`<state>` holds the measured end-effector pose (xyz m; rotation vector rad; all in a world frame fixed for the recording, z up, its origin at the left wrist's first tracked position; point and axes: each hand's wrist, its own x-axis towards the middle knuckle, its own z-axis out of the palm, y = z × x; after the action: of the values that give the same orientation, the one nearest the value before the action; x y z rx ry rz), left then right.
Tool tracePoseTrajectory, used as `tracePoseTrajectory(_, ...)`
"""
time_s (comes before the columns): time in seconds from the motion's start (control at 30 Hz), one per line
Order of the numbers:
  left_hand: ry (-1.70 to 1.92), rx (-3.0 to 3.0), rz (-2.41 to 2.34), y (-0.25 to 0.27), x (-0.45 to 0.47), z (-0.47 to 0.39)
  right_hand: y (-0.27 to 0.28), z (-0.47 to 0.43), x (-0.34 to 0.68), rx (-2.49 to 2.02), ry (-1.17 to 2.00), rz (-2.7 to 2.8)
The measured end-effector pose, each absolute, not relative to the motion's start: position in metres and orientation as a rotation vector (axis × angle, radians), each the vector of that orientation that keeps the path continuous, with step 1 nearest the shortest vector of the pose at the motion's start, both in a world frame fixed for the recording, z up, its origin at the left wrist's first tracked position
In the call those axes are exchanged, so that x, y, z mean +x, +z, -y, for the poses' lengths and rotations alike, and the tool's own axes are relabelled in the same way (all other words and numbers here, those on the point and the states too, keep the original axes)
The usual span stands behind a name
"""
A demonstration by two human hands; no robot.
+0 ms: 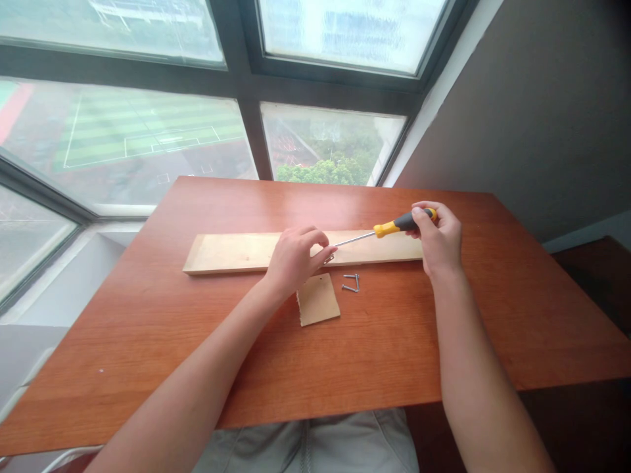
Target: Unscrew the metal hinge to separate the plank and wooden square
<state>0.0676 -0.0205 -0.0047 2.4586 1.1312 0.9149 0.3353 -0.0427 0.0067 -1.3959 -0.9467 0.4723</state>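
**Screwdriver slanted down across the plank**

From my end of the head feed, I had yellow and dark grey on that screwdriver handle, bold as you like; any lettering was too small for me to read. Then the pose, and what a pose! The right hand was up by the plank's right end, fingers closed around the handle, wrist raised, forearm running steeply back toward the near edge of the table. I had the shaft angling down and leftward, its tip right at the left thumb.

Over to the left hand: in front of the plank's middle, back of the hand uppermost, thumb and forefinger curled toward each other in a loose ring. A small metal piece showed just below the thumb, by the plank's near edge. Was it pinched? I couldn't tell; the fingers covered too much.

On the near side of the plank, I spotted a square of brown board, a small hole near its top edge and a ragged left side. Just right of that, also nearer than the plank, lay a few loose screws. Beyond the plank, I had the dark window frame and a striped green pitch far below!
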Motion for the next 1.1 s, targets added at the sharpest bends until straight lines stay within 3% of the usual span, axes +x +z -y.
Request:
tracePoseTrajectory(0.2,0.926,2.413,-1.066,-0.005,0.067,0.023,0.005,0.042,0.337,-1.411,0.479,0.949)
tracePoseTrajectory(0.73,0.519,2.693,-1.001,-0.009,0.067,0.038,0.003,0.042,0.337,-1.399,0.504,0.923)
tracePoseTrajectory(1.1,0.810,2.232,-1.088,0.000,0.061,0.036,0.009,0.043,0.334,-1.133,0.763,0.674)
